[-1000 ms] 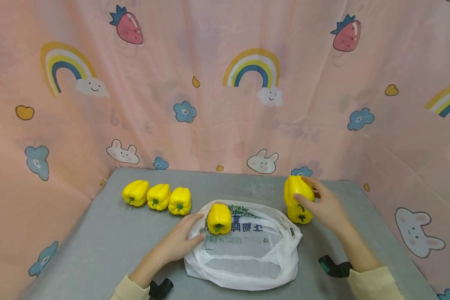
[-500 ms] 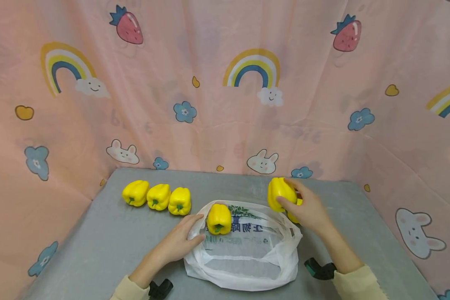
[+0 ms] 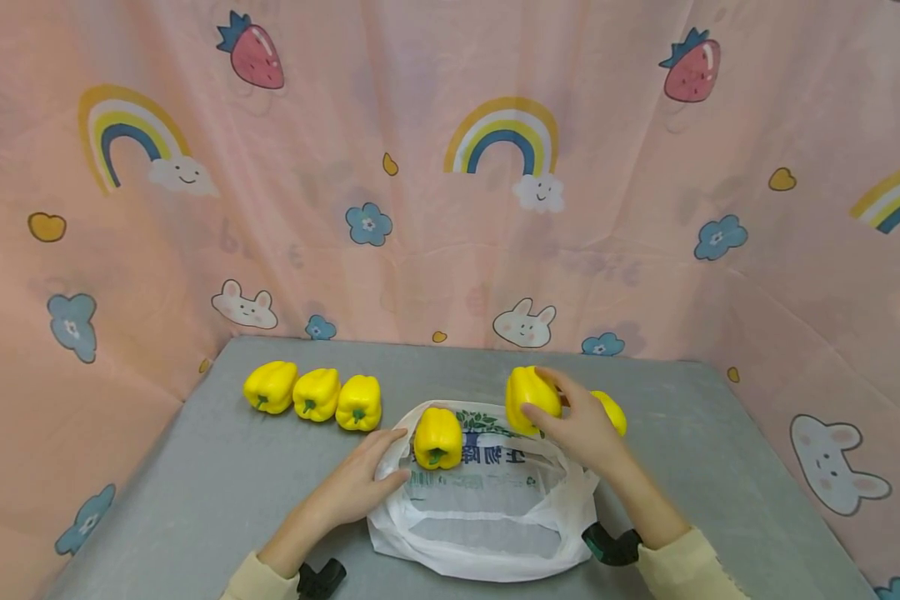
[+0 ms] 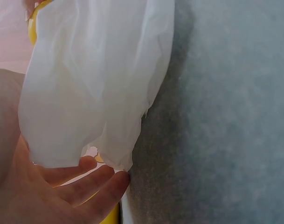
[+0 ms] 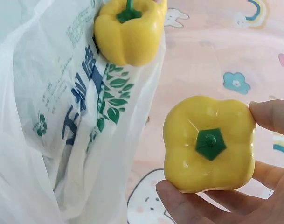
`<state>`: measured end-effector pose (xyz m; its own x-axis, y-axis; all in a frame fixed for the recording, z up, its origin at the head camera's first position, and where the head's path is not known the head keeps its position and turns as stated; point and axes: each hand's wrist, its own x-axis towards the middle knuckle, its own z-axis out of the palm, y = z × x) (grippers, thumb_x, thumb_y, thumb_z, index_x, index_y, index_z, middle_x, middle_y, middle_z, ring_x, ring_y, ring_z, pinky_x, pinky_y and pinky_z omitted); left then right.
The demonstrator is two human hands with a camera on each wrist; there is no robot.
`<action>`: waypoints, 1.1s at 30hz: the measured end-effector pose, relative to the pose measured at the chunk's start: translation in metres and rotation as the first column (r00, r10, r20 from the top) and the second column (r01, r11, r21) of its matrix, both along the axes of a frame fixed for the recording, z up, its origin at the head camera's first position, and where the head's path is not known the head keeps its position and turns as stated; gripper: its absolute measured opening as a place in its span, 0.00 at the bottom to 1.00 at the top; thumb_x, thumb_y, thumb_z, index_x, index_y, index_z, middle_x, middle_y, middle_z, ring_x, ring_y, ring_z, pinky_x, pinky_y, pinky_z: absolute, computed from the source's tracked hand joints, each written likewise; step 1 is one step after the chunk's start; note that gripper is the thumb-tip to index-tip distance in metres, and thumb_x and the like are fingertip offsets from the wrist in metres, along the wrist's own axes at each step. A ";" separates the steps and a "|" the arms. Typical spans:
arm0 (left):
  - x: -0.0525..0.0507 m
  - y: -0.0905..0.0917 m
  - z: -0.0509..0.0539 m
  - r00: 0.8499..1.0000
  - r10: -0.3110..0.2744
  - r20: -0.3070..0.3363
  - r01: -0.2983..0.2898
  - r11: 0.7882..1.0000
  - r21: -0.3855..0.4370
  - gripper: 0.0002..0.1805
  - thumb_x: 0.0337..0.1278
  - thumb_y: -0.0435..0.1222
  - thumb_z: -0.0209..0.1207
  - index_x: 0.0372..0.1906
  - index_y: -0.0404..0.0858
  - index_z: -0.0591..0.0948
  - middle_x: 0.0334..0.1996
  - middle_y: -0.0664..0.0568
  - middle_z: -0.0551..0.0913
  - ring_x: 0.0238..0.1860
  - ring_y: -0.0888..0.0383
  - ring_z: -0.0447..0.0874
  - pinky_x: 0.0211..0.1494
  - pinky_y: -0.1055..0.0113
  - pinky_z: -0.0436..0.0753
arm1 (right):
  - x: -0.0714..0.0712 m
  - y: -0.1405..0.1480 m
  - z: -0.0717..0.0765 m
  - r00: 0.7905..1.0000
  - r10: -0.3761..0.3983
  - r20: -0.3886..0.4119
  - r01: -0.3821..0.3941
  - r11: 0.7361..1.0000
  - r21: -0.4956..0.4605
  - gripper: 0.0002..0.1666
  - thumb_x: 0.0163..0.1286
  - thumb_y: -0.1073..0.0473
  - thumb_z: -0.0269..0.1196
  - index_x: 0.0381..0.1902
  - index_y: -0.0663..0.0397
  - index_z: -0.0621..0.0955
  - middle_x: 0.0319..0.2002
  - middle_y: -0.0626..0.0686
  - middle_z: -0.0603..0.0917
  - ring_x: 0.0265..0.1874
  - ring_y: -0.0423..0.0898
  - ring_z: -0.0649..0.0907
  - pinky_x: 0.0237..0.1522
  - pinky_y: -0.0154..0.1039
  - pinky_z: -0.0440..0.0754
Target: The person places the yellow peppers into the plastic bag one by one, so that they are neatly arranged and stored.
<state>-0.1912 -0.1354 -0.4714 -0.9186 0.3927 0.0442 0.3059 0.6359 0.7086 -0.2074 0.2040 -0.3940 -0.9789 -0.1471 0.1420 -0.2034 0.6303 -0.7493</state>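
Observation:
A white, partly see-through plastic bag [image 3: 487,560] with printed characters lies mouth-open at the middle of the table. One yellow bell pepper [image 3: 437,438] sits inside the bag's mouth, toward its far left rim. My left hand [image 3: 362,477] rests at the bag's left side; in the left wrist view its fingers [image 4: 103,186] stretch out against the plastic. My right hand [image 3: 581,421] grips another yellow bell pepper [image 3: 527,398] over the bag's far right rim. In the right wrist view that held bell pepper [image 5: 183,168] shows its green stem between thumb and fingers.
Three yellow bell peppers [image 3: 317,394] lie in a row on the grey table [image 3: 195,500] at the back left. Another bell pepper [image 3: 613,412] is partly hidden behind my right hand. A pink printed curtain [image 3: 307,250] surrounds the table's back and sides.
My right hand has carried its bell pepper leftward from beside the other right-hand bell pepper to over the bag's far right rim. My left hand stays in place.

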 end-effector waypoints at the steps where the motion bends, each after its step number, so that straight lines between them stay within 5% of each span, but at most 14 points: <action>1: 0.000 0.000 0.000 1.000 0.001 0.002 -0.001 1.000 0.000 0.33 0.70 0.45 0.62 0.75 0.41 0.68 0.73 0.42 0.66 0.73 0.40 0.64 0.71 0.36 0.65 | 0.000 -0.002 -0.001 1.000 0.000 0.009 0.000 1.000 -0.002 0.42 0.72 0.45 0.66 0.76 0.55 0.65 0.66 0.63 0.74 0.54 0.59 0.78 0.46 0.48 0.85; 14: -0.001 0.000 0.000 1.000 -0.004 -0.007 0.004 1.000 0.002 0.33 0.70 0.45 0.62 0.75 0.40 0.68 0.73 0.42 0.67 0.72 0.41 0.65 0.71 0.37 0.65 | -0.001 -0.017 -0.021 0.999 0.021 0.037 -0.021 1.000 -0.002 0.42 0.71 0.43 0.66 0.75 0.53 0.67 0.69 0.60 0.73 0.58 0.60 0.78 0.55 0.55 0.82; 33: -0.002 -0.002 -0.002 1.000 -0.005 -0.009 0.005 1.000 -0.003 0.34 0.70 0.46 0.62 0.75 0.42 0.68 0.73 0.43 0.67 0.73 0.41 0.64 0.72 0.37 0.65 | -0.004 -0.039 -0.034 0.992 0.025 0.125 -0.032 0.998 0.049 0.39 0.70 0.42 0.67 0.73 0.50 0.71 0.66 0.58 0.76 0.56 0.57 0.80 0.50 0.51 0.86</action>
